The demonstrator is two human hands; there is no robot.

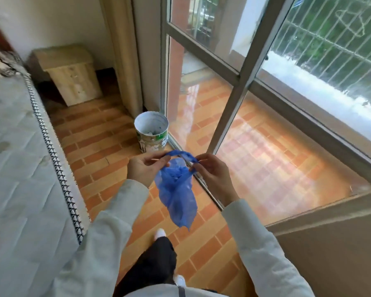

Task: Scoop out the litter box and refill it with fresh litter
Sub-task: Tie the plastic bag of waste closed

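A small blue plastic bag [177,194] hangs in front of me at chest height. My left hand [145,168] pinches one of its twisted handles, and my right hand [212,170] pinches the other, so the handle stretches between them above the bag's open mouth. The bag droops limp below the hands, over the orange tiled floor. No litter box, scoop or litter sack is in view.
A round open bucket [151,131] with scraps inside stands on the tiles by the glass sliding door [242,67]. A mattress [19,157] fills the left side. A wooden box [71,73] sits in the far corner. My feet stand on the tiled floor [107,146].
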